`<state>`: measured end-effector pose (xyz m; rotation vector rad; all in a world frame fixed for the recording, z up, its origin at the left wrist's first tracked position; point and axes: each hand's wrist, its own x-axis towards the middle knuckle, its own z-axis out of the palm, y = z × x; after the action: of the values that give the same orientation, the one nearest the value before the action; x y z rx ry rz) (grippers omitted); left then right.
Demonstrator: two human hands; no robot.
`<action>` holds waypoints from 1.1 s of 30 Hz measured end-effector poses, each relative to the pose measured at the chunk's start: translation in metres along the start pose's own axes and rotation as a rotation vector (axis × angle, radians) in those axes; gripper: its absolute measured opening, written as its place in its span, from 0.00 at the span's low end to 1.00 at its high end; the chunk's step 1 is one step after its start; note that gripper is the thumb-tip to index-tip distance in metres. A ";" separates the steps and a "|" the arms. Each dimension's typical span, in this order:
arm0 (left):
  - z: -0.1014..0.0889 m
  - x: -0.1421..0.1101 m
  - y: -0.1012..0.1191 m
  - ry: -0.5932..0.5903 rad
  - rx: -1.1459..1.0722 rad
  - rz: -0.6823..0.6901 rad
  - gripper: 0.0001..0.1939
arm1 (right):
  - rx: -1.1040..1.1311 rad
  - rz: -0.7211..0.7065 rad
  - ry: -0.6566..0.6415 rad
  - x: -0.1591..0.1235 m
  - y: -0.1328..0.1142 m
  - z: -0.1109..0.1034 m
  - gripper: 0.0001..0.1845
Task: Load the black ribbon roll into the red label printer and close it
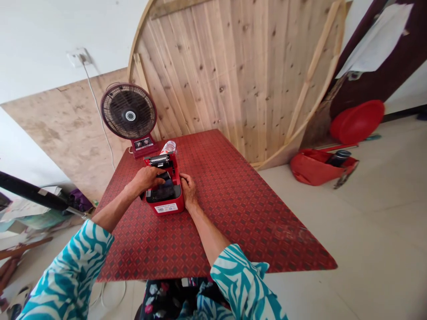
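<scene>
The red box [163,201] sits near the far left of the red patterned surface [233,200], its lid [159,160] raised and its dark compartment exposed. Of the two hands, the left hand [147,178] reaches in from the side, fingers bent around or against a dark part [164,176] (too small to tell if it is truly gripped). The right hand [189,190] is loosely curled at the box's right wall; whether it presses or merely rests I cannot tell. The step in hand looks like working inside the opened box. I judge the next move calls for the box held steady and the left fingers kept clear of the lid
</scene>
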<state>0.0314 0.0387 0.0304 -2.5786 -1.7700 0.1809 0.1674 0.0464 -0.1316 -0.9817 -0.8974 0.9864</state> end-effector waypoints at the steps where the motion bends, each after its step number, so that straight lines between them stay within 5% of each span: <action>1: -0.001 -0.001 0.004 -0.008 0.042 -0.020 0.21 | -0.004 0.000 -0.002 0.000 0.000 0.000 0.16; 7: 0.010 0.007 0.018 -0.080 0.155 0.047 0.17 | -0.015 -0.003 0.006 -0.001 -0.003 -0.001 0.17; 14: 0.029 0.031 -0.006 -0.186 -0.070 0.210 0.16 | -0.036 0.009 0.001 -0.001 -0.003 -0.003 0.17; 19: 0.025 -0.001 -0.019 0.043 -0.497 0.189 0.20 | -0.028 0.014 -0.002 -0.003 -0.005 -0.003 0.17; 25: 0.027 -0.050 -0.013 0.195 -0.578 0.160 0.19 | 0.000 0.037 0.012 -0.002 -0.004 -0.001 0.16; 33: 0.042 -0.042 -0.003 0.420 -0.500 0.329 0.11 | 0.015 0.023 0.006 0.000 0.004 -0.003 0.16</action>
<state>0.0091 -0.0017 -0.0075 -2.9114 -1.3622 -0.8429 0.1688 0.0473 -0.1365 -0.9838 -0.8747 1.0073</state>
